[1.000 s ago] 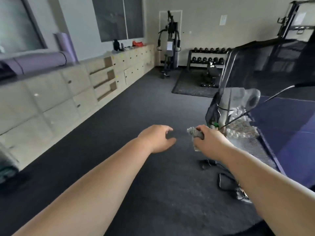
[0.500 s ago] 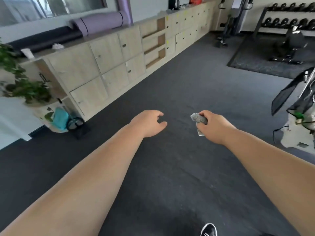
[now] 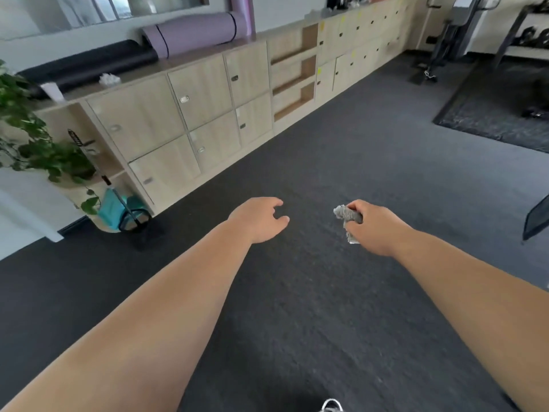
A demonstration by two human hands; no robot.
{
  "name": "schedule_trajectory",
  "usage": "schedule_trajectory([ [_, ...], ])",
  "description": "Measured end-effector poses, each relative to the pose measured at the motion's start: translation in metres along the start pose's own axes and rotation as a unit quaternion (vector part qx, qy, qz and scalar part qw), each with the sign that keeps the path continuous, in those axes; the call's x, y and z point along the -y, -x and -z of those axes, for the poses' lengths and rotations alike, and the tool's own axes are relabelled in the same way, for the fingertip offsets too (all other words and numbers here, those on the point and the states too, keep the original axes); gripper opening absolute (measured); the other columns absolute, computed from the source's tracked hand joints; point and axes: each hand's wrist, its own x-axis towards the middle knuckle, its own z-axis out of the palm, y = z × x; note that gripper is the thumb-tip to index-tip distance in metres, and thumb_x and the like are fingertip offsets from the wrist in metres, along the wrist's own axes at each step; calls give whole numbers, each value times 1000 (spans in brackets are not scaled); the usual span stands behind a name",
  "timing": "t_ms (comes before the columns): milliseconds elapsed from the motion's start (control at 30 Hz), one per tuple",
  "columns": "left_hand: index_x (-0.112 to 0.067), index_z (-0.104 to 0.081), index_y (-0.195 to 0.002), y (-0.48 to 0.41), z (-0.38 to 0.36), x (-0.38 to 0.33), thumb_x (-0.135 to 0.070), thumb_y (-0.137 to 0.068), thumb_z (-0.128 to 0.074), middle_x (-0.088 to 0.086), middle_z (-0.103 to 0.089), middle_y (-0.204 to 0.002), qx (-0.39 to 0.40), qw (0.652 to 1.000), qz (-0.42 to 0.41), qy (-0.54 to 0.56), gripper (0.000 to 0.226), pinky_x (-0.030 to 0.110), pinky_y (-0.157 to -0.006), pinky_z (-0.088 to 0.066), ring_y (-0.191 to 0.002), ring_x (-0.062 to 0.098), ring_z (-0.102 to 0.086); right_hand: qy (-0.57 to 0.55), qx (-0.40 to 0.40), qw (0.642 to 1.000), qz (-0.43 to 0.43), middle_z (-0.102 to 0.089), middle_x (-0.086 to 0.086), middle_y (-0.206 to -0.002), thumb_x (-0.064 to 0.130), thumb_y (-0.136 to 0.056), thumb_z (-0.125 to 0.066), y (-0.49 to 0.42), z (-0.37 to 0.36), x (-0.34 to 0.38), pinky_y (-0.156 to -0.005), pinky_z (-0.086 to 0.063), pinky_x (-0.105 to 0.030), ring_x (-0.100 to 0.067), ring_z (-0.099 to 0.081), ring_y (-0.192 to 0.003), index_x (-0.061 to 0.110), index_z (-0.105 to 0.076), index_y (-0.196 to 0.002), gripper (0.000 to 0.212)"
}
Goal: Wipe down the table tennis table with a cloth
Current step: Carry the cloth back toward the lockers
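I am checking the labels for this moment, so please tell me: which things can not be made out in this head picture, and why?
- Table tennis table: outside the head view; only a dark slanted panel shows, cut by the right edge.
- Crumpled grey cloth: mostly hidden inside the right hand.
- White shoe: cut by the bottom edge.
- Black dumbbell rack: blurred, top right corner.

Left forearm point(image 3: 178, 292) and right forearm point(image 3: 463, 289): bare over the whole visible length, through the wrists to left hand point(image 3: 258, 220) and right hand point(image 3: 378, 228). One shoe point(image 3: 332, 406) noted: white toe with darker markings, only the tip in frame. Shoe sits between the forearms, nearer the right one.
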Motion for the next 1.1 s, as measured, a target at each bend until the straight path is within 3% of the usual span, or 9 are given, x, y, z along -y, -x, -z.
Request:
schedule_trajectory([
  [267,-33,-41,-155,-120,19,-7,-56,-101,-54,-7,-56,-149,1,1000,19,1,61,40,-109,-45,-134,20,-56,2,5,1000,4,-66,12,-92,39,-93,-50,-132,37,-10,-54,-46,-29,-14,-67,-72,45,-53,-112,20],
  [467,-33,-43,-154,-224,41,29,-56,-101,-55,-6,-57,-149,1,1000,30,0,59,41,-110,-44,-134,21,-56,19,23,999,17,-65,14,-94,37,-95,-50,-241,33,4,-65,-56,-34,-14,-66,-78,43,-52,-114,20],
  [600,-33,-43,-154,-312,66,62,-56,-101,-54,-6,-56,-150,-6,1000,27,-13,59,42,-110,-44,-135,22,-55,19,16,1000,16,-65,15,-92,36,-96,-51,-331,39,18,-57,-51,-31,-13,-65,-76,43,-53,-115,21],
  [700,-30,-42,-155,-378,90,82,-55,-102,-52,-4,-55,-151,-6,1000,22,-19,60,42,-111,-44,-136,23,-54,10,10,1000,3,-64,15,-95,37,-95,-51,-395,49,30,-64,-53,-33,-12,-64,-80,43,-53,-118,23],
  [1100,-30,-42,-155,-598,131,99,-53,-101,-53,-3,-55,-150,46,998,-19,-43,60,41,-110,-45,-135,23,-54,3,13,999,-49,-65,11,-93,40,-95,-51,-588,74,19,-65,-58,-39,-16,-66,-75,43,-51,-118,24],
])
